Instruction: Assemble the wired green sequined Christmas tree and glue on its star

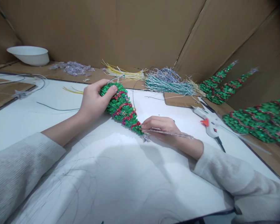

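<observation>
A small green beaded Christmas tree [124, 109] with red garlands lies tilted, its wide base up to the left and its tip down to the right. My left hand [95, 95] is closed around the base, thumb on top. At the tip sits a clear star [145, 137]. My right hand [162, 127] pinches a slim tool with a clear handle [177, 134], its front end against the tree just above the star. The tool's exact kind I cannot make out. A dark wire [57, 108] runs out to the left of my left hand.
A white glue gun [208, 124] with an orange trigger lies at right, near finished-looking beaded trees [256, 121]. Along the back are green and white wires [170, 85], yellow wires [124, 73], clear beads [73, 67] and a white scoop-shaped bowl [29, 55]. Cardboard walls [102, 31] enclose the table.
</observation>
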### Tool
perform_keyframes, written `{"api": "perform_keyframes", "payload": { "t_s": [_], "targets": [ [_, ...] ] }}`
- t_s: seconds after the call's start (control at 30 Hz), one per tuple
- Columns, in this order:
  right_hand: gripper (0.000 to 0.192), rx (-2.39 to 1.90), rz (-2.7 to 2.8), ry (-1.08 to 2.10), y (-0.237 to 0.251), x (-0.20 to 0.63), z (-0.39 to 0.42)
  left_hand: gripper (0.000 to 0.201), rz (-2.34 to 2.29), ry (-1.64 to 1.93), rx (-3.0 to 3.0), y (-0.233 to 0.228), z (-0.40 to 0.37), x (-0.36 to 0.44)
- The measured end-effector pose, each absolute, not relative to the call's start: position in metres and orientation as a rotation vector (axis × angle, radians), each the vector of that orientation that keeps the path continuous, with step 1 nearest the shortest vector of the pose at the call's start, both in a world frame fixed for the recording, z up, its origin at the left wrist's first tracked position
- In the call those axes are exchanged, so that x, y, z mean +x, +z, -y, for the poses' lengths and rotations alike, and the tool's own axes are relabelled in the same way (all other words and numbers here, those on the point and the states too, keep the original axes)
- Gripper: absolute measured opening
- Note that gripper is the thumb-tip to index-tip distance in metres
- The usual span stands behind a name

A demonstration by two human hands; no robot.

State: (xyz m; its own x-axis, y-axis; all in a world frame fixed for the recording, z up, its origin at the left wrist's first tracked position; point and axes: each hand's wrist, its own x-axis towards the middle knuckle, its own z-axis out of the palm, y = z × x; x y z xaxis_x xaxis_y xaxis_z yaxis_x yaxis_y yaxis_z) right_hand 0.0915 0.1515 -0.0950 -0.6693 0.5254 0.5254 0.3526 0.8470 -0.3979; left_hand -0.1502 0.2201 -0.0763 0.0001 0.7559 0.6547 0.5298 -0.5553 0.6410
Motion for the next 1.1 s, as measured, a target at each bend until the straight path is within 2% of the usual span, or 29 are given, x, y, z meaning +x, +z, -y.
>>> {"api": "perform_keyframes", "payload": {
  "t_s": [0.6,0.87,0.93,1.1],
  "targets": [
    [0.01,-0.657,2.256,0.429,-0.095,0.084,-0.15,0.022,-1.353,1.535,2.129,-0.071,-0.217,-0.142],
    [0.009,-0.668,2.213,0.367,-0.092,0.079,-0.149,0.022,-1.387,1.487,2.157,-0.07,-0.215,-0.141],
    [0.009,-0.699,2.203,0.447,-0.089,0.078,-0.147,0.022,-1.383,1.48,2.167,-0.07,-0.215,-0.141],
    [0.009,-0.814,2.171,0.911,-0.078,0.083,-0.146,0.022,-1.37,1.437,2.19,-0.07,-0.211,-0.14]
  ]
}}
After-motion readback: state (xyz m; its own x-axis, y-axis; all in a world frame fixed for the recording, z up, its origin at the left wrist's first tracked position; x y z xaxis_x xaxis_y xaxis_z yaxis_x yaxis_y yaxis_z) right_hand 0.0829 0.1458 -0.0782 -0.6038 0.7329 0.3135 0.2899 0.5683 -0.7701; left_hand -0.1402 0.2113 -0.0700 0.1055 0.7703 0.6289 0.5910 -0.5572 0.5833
